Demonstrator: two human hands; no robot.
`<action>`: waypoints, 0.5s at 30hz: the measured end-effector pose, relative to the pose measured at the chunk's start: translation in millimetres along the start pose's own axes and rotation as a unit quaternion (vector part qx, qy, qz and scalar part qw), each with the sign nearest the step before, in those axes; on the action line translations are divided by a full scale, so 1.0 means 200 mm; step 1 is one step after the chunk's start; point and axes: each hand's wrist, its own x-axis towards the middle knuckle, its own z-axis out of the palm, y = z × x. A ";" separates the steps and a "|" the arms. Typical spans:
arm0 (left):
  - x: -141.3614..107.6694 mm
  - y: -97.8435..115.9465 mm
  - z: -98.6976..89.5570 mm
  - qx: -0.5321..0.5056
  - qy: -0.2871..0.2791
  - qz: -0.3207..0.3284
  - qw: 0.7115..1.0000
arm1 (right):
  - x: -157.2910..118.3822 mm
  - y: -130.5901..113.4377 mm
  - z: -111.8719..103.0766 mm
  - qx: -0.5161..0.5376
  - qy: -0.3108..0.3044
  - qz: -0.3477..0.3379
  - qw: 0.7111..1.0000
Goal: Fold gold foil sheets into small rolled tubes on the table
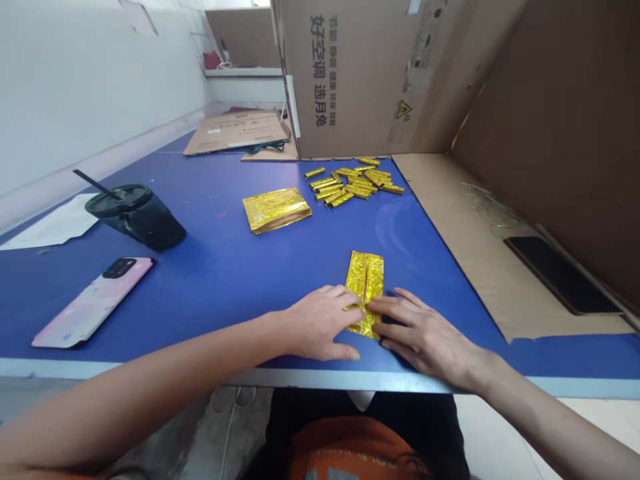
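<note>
A folded sheet of gold foil (365, 283) lies flat on the blue table (215, 287), near its front edge, with a lengthwise seam down its middle. My left hand (320, 323) and my right hand (425, 337) meet at the sheet's lower part, their fingertips on the foil from either side. Its lower end is partly hidden under my right fingers. Farther back, a flat stack of gold foil (277, 209) lies alone, and beyond it is a loose pile of several small folded gold foil strips (353, 182).
On the left stand a dark tumbler with a straw (136, 217) and a white paper sheet (55, 223), with a pink-cased phone (93, 302) nearer me. Printed cardboard panels (350, 73) rise behind the table. A dark phone (560, 275) lies on cardboard (465, 247) to the right.
</note>
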 end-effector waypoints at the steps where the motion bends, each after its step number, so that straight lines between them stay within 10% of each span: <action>1: 0.00 0.00 0.00 0.002 -0.001 0.000 1.000 | 0.00 -0.01 0.01 -0.007 0.015 -0.007 1.000; 8: 0.00 -0.01 -0.01 0.010 -0.005 -0.006 1.000 | 0.01 0.00 0.07 0.065 0.085 -0.021 0.994; 15: 0.03 0.01 0.01 0.006 0.016 -0.041 0.999 | 0.03 0.01 0.07 0.228 0.149 0.120 0.955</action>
